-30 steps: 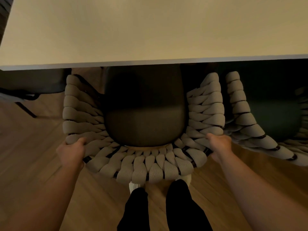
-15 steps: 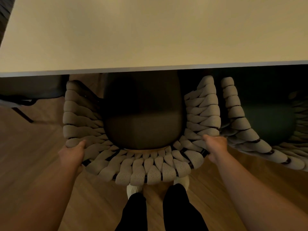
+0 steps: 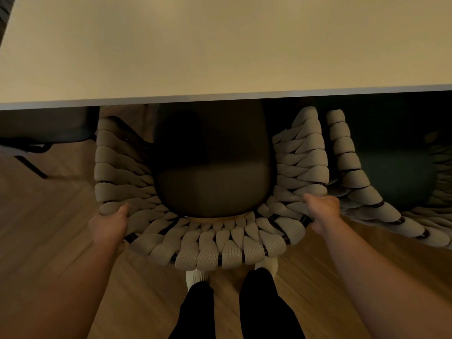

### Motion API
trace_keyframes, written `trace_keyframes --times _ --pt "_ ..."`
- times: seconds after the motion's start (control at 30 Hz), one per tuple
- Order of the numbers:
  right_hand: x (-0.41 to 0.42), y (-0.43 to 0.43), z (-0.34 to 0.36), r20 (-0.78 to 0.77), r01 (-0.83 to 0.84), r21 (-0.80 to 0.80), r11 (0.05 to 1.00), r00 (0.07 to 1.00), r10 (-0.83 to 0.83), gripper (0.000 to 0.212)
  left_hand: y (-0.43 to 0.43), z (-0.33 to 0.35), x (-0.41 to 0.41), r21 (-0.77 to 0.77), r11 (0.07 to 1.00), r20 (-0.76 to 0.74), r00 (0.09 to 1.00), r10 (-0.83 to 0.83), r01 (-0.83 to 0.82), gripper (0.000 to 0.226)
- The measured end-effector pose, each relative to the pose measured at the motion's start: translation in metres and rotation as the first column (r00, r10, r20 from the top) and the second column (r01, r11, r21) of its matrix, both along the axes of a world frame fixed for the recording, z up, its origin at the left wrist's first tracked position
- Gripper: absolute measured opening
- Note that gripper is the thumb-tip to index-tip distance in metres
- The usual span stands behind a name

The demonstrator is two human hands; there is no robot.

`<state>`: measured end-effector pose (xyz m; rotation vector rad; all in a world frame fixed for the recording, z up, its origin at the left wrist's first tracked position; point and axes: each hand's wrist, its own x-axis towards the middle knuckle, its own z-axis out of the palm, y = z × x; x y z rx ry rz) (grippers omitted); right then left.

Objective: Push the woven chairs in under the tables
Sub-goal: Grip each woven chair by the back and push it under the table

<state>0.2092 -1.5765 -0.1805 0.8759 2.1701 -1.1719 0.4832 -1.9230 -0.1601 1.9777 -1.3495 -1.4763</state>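
A woven chair (image 3: 220,250) with thick beige straps and a dark seat cushion (image 3: 210,172) stands in front of me, its front half hidden under the pale table (image 3: 220,45). My left hand (image 3: 108,225) grips the left side of the curved back rim, thumb over the top. On the right side of the same rim, my right hand (image 3: 322,211) holds on with curled fingers. A second woven chair (image 3: 362,187) with a dark green seat stands right beside it, mostly under the table.
My legs in black trousers (image 3: 234,307) and white shoes stand just behind the chair on a wood floor (image 3: 49,228). A dark bench or frame (image 3: 31,143) sits under the table at the left.
The chair has slid slightly farther under the table, with both hands keeping their grip on the back rim and moving forward with it.
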Motion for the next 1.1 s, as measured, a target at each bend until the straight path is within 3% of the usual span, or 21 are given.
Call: trace_keyframes --times 0.1,0.4,0.5,0.57,0.63,0.7,0.73,0.77,0.83,0.9,0.97,1.0,1.1 --pt "-0.006 0.000 -0.001 -0.008 -0.012 -0.010 1.000 1.000 0.012 0.059 0.000 -0.002 -0.003 -0.002 1.000 0.007 1.000 -0.014 0.014 0.015" --pt "0.000 0.008 -0.004 0.026 -0.016 -0.004 1.000 1.000 0.016 0.036 0.003 -0.001 0.002 0.059 0.998 -0.014 1.000 -0.002 0.003 0.023" --pt "0.003 0.006 0.002 0.000 -0.044 -0.003 0.999 0.999 0.044 0.055 0.006 0.009 0.000 0.014 0.999 0.038 0.999 -0.036 0.035 0.025" --pt "0.014 0.007 0.013 -0.048 -0.156 0.107 0.982 0.986 0.162 0.073 0.013 0.017 0.002 -0.096 0.976 0.225 0.959 -0.171 0.196 0.037" --pt "0.039 0.011 0.025 -0.147 -0.320 0.257 0.912 0.919 0.364 0.070 0.030 0.021 0.011 -0.308 0.833 0.388 0.860 -0.332 0.460 0.052" --pt "0.073 0.012 0.036 -0.301 -0.443 0.395 0.804 0.765 0.569 0.052 0.051 0.013 0.021 -0.491 0.520 0.484 0.715 -0.505 0.700 0.050" --pt "0.088 0.010 0.038 -0.373 -0.487 0.480 0.730 0.640 0.672 0.042 0.058 0.008 0.024 -0.498 0.363 0.528 0.607 -0.594 0.788 0.042" --pt "0.099 0.007 0.034 -0.422 -0.521 0.567 0.638 0.481 0.769 0.033 0.065 0.006 0.024 -0.435 0.245 0.553 0.472 -0.687 0.867 0.038" --pt "0.106 -0.001 0.024 -0.415 -0.612 0.658 0.438 0.190 0.890 0.021 0.070 0.003 0.019 -0.142 0.083 0.572 0.150 -0.807 0.986 0.058" --pt "0.101 -0.010 0.017 -0.230 -0.749 0.641 0.169 0.023 0.973 0.042 0.071 0.000 0.014 0.055 -0.141 0.686 -0.140 -0.714 0.988 0.080" --pt "0.097 -0.016 0.013 -0.002 -0.714 0.689 -0.122 -0.171 0.985 0.064 0.069 -0.006 0.014 0.098 -0.252 0.744 -0.239 -0.623 0.963 0.087" --pt "0.097 -0.017 0.013 0.040 -0.675 0.717 -0.175 -0.210 0.977 0.070 0.069 -0.008 0.016 0.081 -0.283 0.766 -0.241 -0.595 0.956 0.086" --pt "0.097 -0.016 0.016 0.026 -0.622 0.770 -0.143 -0.194 0.981 0.073 0.070 -0.017 0.020 0.017 -0.306 0.824 -0.187 -0.535 0.952 0.081"
